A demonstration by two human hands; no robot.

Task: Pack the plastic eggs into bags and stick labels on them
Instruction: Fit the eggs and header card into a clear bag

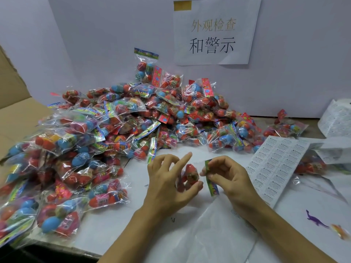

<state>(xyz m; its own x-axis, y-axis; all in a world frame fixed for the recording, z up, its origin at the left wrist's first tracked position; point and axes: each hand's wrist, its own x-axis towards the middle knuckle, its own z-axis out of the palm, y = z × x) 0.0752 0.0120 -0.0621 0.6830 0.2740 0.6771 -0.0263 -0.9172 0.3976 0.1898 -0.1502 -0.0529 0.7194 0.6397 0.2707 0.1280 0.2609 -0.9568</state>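
Both hands grip one bag of eggs point(189, 177) above the white table point(117, 221).
Behind lies the heap of packed bags point(114, 120); right, a label sheet point(275, 168). Left hand point(167, 185) curls around the eggs; right hand point(228, 177) pinches the header card point(211, 179).

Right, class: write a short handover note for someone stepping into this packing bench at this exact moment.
Left hand holds a bag of eggs, forefinger raised. Right hand pinches that bag's printed header. The label sheet lies flat to the right of the hands. Done: a big pile of packed bags behind and to the left. Left: whether this bag already carries its label cannot be told; check, stick one if needed, add it to the pile.
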